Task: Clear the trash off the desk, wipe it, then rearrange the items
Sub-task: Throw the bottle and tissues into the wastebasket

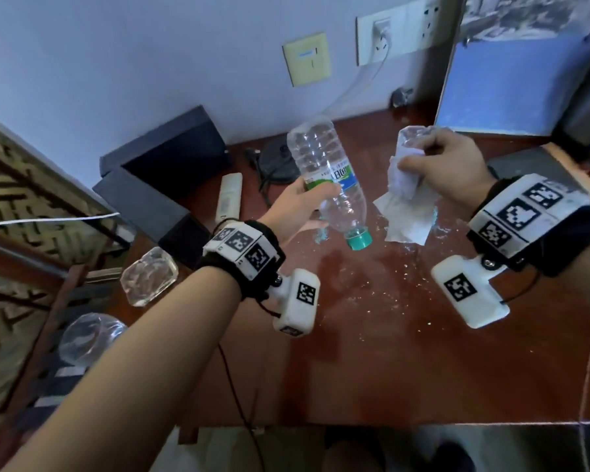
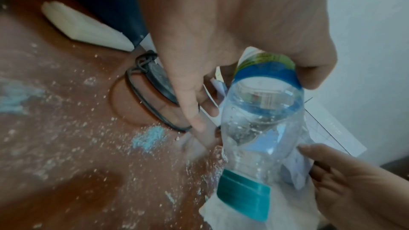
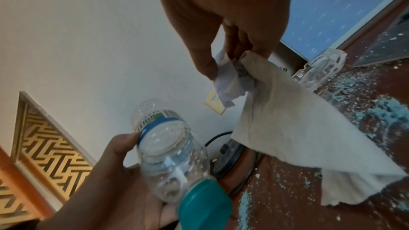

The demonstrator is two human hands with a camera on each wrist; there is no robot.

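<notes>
Holding both bits of rubbish clear of the dusty reddish-brown wooden desk (image 1: pixel 406 352) looks like the trash-clearing step, since neither item rests on the surface now. The left hand (image 1: pixel 297 212) is wrapped round the labelled middle of a clear, nearly empty plastic water bottle with a teal cap (image 1: pixel 327 178), fingers curled on it and thumb across the green-and-blue label; the bottle is tilted cap-down, probably just as it came up off the desk, and the cap is still screwed on, so nothing should spill. The right hand (image 1: pixel 447 165) is clenched on a crumpled wad of white paper (image 3: pixel 230 83) together with a limp white tissue sheet (image 1: pixel 406 212), whose free end hangs down toward the desk; gathering both in one fist would save a second trip. White and pale blue powder (image 2: pixel 148 137) lies scattered beneath them, waiting for the wipe. Two clear drinking glasses (image 1: pixel 149 275) lie tipped near the desk's left edge, and a white remote control (image 1: pixel 230 195) sits by a dark box (image 1: pixel 164 165).
</notes>
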